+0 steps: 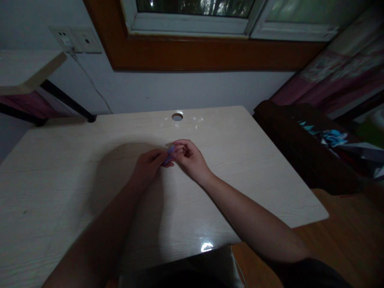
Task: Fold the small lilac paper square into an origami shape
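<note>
Both my hands meet over the middle of a pale wooden desk (pixel 75 168). My left hand (pixel 148 163) and my right hand (pixel 189 158) are each closed in a pinch on a small purple object (pixel 169 155), thin and folded-looking, held between the fingertips just above the desk top. What the purple thing is exactly, I cannot make out in the dim light.
A round cable hole (pixel 177 117) sits near the desk's far edge. A raised shelf (pixel 27 70) on black legs stands at the far left. Wall sockets (pixel 75 40) and a window are behind. A dark bed or sofa edge (pixel 300 148) lies to the right.
</note>
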A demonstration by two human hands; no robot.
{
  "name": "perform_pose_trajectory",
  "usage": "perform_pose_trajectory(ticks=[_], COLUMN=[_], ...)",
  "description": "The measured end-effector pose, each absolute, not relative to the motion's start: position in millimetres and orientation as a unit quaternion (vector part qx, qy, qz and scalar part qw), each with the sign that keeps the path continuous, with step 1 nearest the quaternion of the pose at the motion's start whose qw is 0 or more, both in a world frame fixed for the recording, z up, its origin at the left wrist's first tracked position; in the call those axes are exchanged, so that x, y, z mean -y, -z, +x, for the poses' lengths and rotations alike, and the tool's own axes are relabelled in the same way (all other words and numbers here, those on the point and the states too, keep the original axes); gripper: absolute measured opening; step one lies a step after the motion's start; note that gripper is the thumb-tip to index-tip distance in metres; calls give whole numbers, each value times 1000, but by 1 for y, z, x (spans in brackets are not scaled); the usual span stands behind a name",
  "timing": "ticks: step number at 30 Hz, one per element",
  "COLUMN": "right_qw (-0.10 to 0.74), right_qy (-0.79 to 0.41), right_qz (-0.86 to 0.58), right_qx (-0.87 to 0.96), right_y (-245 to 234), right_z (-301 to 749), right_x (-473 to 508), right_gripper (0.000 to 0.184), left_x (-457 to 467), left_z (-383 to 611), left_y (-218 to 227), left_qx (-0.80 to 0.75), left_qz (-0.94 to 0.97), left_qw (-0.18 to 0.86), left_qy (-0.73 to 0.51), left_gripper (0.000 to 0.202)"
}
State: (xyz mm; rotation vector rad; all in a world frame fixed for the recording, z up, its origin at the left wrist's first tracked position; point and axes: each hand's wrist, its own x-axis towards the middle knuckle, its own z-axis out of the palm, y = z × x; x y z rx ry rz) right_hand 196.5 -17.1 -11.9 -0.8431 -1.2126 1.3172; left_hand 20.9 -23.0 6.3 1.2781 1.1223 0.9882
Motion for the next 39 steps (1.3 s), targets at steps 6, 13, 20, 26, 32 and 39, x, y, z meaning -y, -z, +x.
perform_pose_trajectory(ticks=[6, 13, 20, 26, 32, 39], right_qw=[539, 537, 538, 544, 545, 542], right_qy=[-567, -578, -575, -576, -581, -582], right_qz=[-345, -345, -344, -344, -343, -344], right_qx=[518, 509, 511, 504, 498, 499], right_y=[16, 14, 15, 15, 15, 15], right_z=[196, 197, 197, 197, 197, 197], right_x=[15, 16, 16, 16, 15, 14], right_gripper=[39, 40, 38, 40, 40, 41], left_x=[23, 22, 23, 23, 23, 22], left_z=[21, 20, 22, 21, 21, 21], left_y=[-8, -3, -5, -3, -5, -5], left_qx=[-475, -470, -471, -476, -473, -469], left_qz=[545, 538, 542, 544, 554, 556], left_qw=[551, 561, 560, 557, 554, 556], left_qy=[-418, -417, -414, -409, -403, -403], left_gripper=[44, 41, 41, 44, 41, 43])
